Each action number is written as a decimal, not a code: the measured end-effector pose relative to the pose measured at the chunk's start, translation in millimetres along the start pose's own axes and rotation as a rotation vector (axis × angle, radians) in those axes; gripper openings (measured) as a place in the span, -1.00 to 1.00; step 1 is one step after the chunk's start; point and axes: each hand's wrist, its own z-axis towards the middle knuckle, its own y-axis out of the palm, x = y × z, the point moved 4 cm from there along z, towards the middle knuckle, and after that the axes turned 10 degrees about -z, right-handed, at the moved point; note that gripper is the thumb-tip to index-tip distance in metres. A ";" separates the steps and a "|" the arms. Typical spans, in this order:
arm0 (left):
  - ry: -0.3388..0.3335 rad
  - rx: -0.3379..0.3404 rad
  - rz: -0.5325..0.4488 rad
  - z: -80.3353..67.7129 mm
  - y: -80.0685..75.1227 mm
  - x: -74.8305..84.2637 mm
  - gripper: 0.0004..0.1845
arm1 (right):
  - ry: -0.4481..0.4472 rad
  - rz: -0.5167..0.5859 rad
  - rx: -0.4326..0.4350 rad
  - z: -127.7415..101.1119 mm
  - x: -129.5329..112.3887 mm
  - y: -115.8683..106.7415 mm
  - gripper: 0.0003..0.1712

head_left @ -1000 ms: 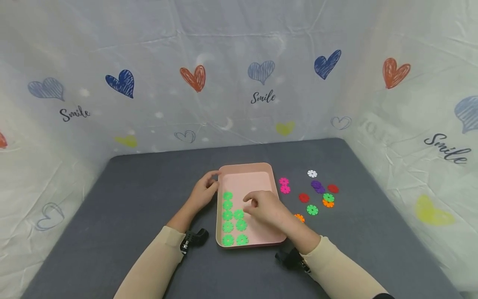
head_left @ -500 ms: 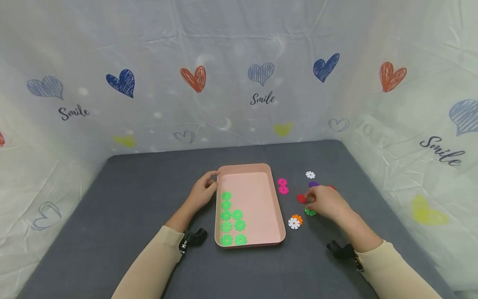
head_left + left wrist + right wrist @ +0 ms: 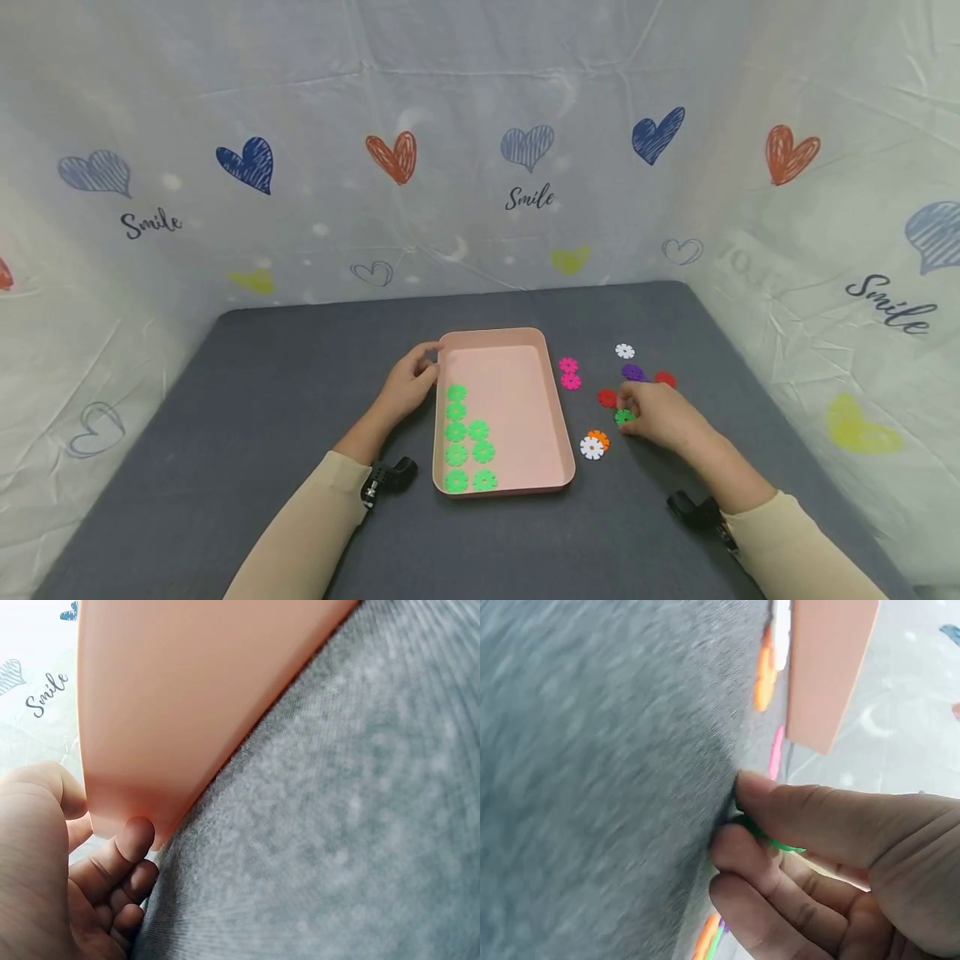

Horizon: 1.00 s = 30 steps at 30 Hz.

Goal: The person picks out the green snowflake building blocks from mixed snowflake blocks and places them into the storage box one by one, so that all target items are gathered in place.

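A pink tray [image 3: 540, 404] lies on the grey table with several green snowflake discs [image 3: 467, 433] along its left side. My left hand [image 3: 408, 385] holds the tray's left rim near the far corner; in the left wrist view its fingers [image 3: 131, 840] curl against the tray wall [image 3: 195, 697]. My right hand [image 3: 660, 415] is right of the tray among loose discs and pinches a green disc [image 3: 624, 417] lying on the cloth, seen edge-on as the green disc [image 3: 776, 841] between thumb and fingers in the right wrist view.
Loose discs lie right of the tray: two pink [image 3: 569, 373], a red [image 3: 606, 398], purple [image 3: 632, 372], another red [image 3: 664, 379], white [image 3: 624, 351], and a white one [image 3: 592, 448] beside an orange one. Printed cloth walls enclose the table on three sides.
My right hand left the tray, moved right to the loose discs, then drew slightly nearer and pinched a green disc. The left hand kept still on the tray rim.
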 end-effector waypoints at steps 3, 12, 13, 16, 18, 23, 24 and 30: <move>0.002 0.000 -0.003 0.3 -0.2 -0.1 -0.52 | 0.019 0.157 -0.057 2.9 -6.9 -1.6 -0.75; -0.009 0.000 0.003 0.5 0.4 -0.2 -0.53 | 0.015 0.655 -0.161 33.4 -58.5 -16.6 -0.46; -0.011 -0.001 0.004 0.3 0.3 -0.2 -0.53 | -0.002 0.673 -0.174 36.8 -66.7 -17.2 -0.46; -0.017 -0.002 0.009 0.0 -0.3 0.6 -0.53 | -0.032 0.670 -0.196 46.5 -93.0 -17.4 -0.47; -0.019 0.001 0.013 -0.4 -1.2 1.6 -0.53 | -0.040 0.646 -0.197 54.0 -110.0 -14.5 -0.48; -0.025 0.010 0.029 -0.4 -3.2 3.6 -0.52 | -0.047 0.528 -0.179 76.6 -140.7 2.9 -0.51; -0.028 0.010 0.030 -0.3 -3.2 3.5 -0.52 | -0.045 0.505 -0.186 80.9 -144.6 7.9 -0.51; -0.027 -0.001 0.027 0.5 0.0 0.8 -0.52 | -0.049 0.391 -0.278 97.5 -158.1 32.7 -0.58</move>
